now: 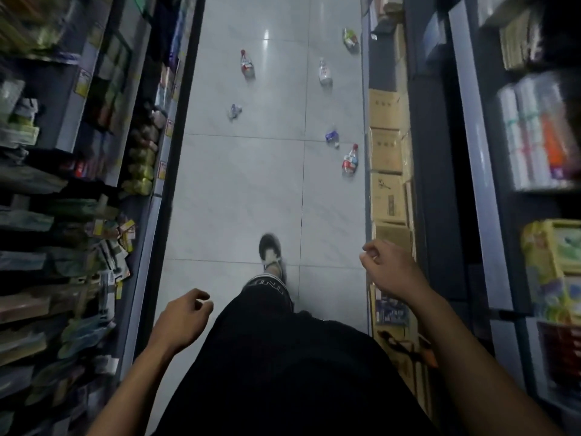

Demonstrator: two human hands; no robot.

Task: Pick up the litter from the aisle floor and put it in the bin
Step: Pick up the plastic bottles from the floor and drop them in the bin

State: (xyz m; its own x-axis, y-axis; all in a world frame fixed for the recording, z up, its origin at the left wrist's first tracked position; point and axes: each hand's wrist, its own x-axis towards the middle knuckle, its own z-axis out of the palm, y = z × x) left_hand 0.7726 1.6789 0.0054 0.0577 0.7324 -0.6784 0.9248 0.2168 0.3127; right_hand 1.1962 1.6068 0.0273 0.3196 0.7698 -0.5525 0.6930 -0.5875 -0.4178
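Observation:
Several pieces of litter lie ahead on the pale tiled aisle floor. A red-capped plastic bottle (350, 160) is nearest, by the right-hand boxes. Just beyond it sits a crushed blue wrapper (332, 136). A crumpled scrap (234, 111) lies left of centre. Farther off are another red-capped bottle (247, 64), a clear bottle (325, 73) and a green packet (350, 38). My left hand (184, 316) and my right hand (388, 267) hang in front of me with loosely curled fingers, holding nothing, well short of the litter. No bin is in view.
Stocked shelves (94, 171) line the left of the narrow aisle. Stacked cardboard boxes (388, 152) and dark shelving (503, 152) line the right. My leg and shoe (271, 251) step forward on the floor between them.

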